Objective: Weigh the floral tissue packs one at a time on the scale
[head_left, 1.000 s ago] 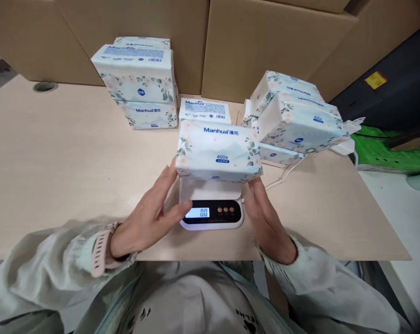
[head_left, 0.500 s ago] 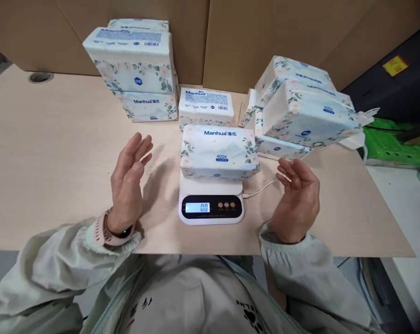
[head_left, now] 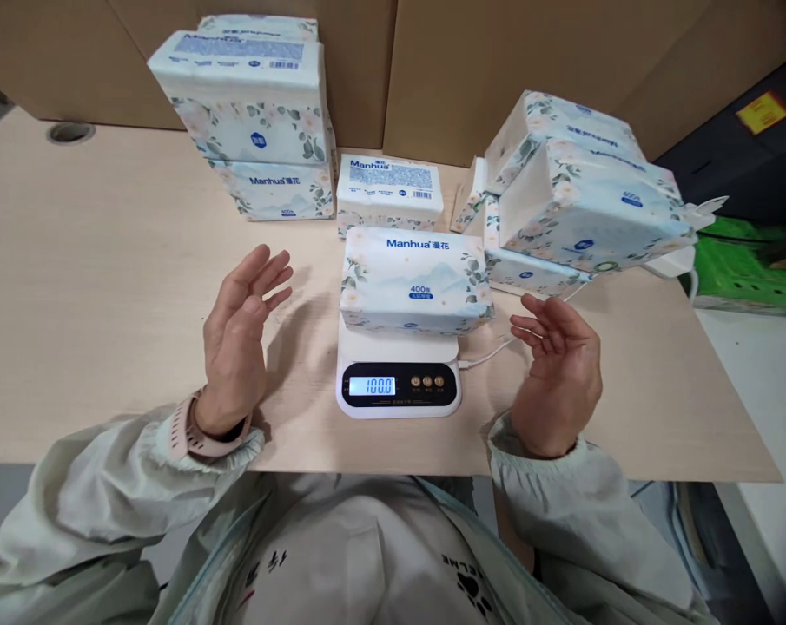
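Note:
A pack of tissues [head_left: 417,279] with a floral print rests on a white digital scale [head_left: 398,349], whose lit display [head_left: 373,386] reads about 100.0. To the left of the pack, my left hand [head_left: 241,343] is held apart from it, fingers extended and holding nothing. On the other side, my right hand [head_left: 557,378] is likewise open beside the scale, its fingers slightly curled and touching nothing. Behind the scale lies another tissue pack [head_left: 390,193].
Stacked tissue packs [head_left: 255,113] stand at the back left, and a looser pile of packs [head_left: 588,204] is at the back right. A white cable [head_left: 490,355] runs from the scale. Cardboard [head_left: 549,61] walls the rear edge; a green crate [head_left: 750,269] is on the right.
The scale's display has gone from 0.0 to about 100.0. Both hands stay open in nearly the same places; the view has shifted slightly.

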`<action>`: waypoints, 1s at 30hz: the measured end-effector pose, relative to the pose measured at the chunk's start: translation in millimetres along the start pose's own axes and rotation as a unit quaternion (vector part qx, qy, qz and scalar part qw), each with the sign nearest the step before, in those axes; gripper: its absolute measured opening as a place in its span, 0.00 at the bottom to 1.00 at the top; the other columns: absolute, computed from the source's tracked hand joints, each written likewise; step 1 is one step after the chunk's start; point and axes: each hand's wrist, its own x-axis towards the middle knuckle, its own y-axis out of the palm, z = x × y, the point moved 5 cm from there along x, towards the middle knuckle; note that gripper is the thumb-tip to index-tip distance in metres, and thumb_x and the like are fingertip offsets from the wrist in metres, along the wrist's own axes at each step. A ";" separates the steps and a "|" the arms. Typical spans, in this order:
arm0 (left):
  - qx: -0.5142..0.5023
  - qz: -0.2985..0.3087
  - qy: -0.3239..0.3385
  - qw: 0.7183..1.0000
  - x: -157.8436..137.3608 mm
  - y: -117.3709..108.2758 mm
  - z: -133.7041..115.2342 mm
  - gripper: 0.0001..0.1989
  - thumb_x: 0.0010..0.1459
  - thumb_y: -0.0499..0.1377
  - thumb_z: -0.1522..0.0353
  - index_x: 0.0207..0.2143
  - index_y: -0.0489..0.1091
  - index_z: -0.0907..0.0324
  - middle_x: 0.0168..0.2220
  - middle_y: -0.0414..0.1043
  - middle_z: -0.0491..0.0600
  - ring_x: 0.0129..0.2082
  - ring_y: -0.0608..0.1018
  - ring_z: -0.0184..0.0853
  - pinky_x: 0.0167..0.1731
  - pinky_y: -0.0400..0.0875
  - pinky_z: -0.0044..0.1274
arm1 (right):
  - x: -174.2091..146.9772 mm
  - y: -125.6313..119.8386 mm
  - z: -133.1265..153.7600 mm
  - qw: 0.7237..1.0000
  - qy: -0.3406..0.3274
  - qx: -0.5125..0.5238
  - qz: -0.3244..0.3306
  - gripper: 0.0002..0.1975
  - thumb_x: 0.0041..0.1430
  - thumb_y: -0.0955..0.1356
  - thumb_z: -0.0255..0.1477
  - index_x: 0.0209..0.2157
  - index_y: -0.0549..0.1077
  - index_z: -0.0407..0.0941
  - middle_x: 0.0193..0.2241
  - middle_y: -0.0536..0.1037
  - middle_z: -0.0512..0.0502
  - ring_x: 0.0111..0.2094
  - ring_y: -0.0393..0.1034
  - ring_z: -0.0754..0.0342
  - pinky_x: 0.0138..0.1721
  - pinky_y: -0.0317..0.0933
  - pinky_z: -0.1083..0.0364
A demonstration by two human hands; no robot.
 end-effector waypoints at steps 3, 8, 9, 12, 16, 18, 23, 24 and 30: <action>-0.013 -0.017 -0.001 1.000 -0.3 1.7 -0.5 0.20 0.67 0.67 0.54 0.59 0.80 0.46 0.63 0.80 0.50 0.66 0.79 0.49 0.67 0.75 0.42 | -0.7 0.3 1.9 1.000 -0.009 0.007 -0.010 0.24 0.70 0.67 0.50 0.52 0.81 0.47 0.50 0.86 0.41 0.43 0.81 0.47 0.51 0.73 0.42; -0.039 -0.027 0.009 0.999 -0.3 4.4 -2.3 0.19 0.69 0.66 0.57 0.59 0.82 0.51 0.59 0.84 0.50 0.61 0.82 0.45 0.59 0.78 0.34 | -1.0 -0.2 0.0 1.000 -0.002 0.021 -0.002 0.23 0.71 0.67 0.49 0.52 0.81 0.47 0.50 0.86 0.40 0.44 0.81 0.47 0.51 0.72 0.42; -0.047 -0.031 0.013 0.998 -0.4 5.0 -3.0 0.18 0.70 0.66 0.57 0.58 0.82 0.51 0.57 0.84 0.50 0.59 0.83 0.44 0.57 0.78 0.33 | -0.9 -0.4 -0.2 1.000 -0.004 0.019 0.001 0.23 0.71 0.67 0.49 0.52 0.81 0.47 0.50 0.86 0.41 0.44 0.81 0.47 0.51 0.72 0.42; -0.062 -0.044 0.017 0.997 -1.1 7.2 -5.6 0.16 0.71 0.64 0.58 0.56 0.84 0.52 0.54 0.86 0.49 0.57 0.84 0.42 0.54 0.78 0.31 | -0.8 -0.9 -0.1 1.000 -0.012 0.017 0.012 0.22 0.73 0.66 0.48 0.54 0.81 0.48 0.51 0.86 0.41 0.45 0.81 0.46 0.51 0.72 0.42; -0.057 -0.048 0.010 0.997 -1.4 9.1 -9.3 0.15 0.70 0.65 0.58 0.52 0.85 0.52 0.51 0.87 0.48 0.54 0.86 0.41 0.51 0.80 0.29 | -1.2 -1.1 0.7 1.000 -0.015 0.021 0.012 0.21 0.73 0.67 0.47 0.52 0.81 0.48 0.48 0.87 0.42 0.44 0.81 0.47 0.50 0.72 0.43; -0.045 -0.042 0.005 0.998 -1.1 9.6 -11.1 0.14 0.68 0.65 0.58 0.51 0.85 0.52 0.51 0.88 0.48 0.54 0.86 0.41 0.51 0.81 0.29 | -1.9 -0.7 1.6 1.000 -0.013 0.016 0.011 0.20 0.73 0.67 0.46 0.51 0.81 0.46 0.46 0.87 0.41 0.44 0.82 0.47 0.51 0.71 0.43; -0.028 -0.035 -0.022 0.999 -1.8 10.3 -13.4 0.13 0.68 0.64 0.61 0.50 0.84 0.52 0.50 0.87 0.48 0.54 0.86 0.42 0.53 0.82 0.32 | -4.4 -0.3 5.5 0.999 -0.017 -0.020 0.021 0.23 0.75 0.64 0.48 0.50 0.82 0.45 0.43 0.87 0.41 0.45 0.82 0.44 0.51 0.72 0.39; -0.029 -0.036 -0.023 0.999 -2.0 10.4 -13.9 0.13 0.69 0.64 0.60 0.50 0.84 0.53 0.50 0.87 0.49 0.54 0.86 0.42 0.53 0.82 0.32 | -5.0 -0.3 6.1 0.999 -0.017 -0.029 0.026 0.23 0.75 0.63 0.47 0.50 0.82 0.46 0.43 0.87 0.41 0.45 0.82 0.44 0.52 0.72 0.38; -0.024 -0.019 -0.022 0.999 -2.5 12.7 -16.5 0.12 0.70 0.63 0.60 0.49 0.84 0.53 0.49 0.88 0.50 0.52 0.87 0.42 0.53 0.82 0.34 | -7.0 -1.6 8.0 0.998 -0.017 -0.050 0.030 0.23 0.76 0.62 0.46 0.48 0.84 0.48 0.43 0.88 0.42 0.46 0.82 0.43 0.56 0.72 0.35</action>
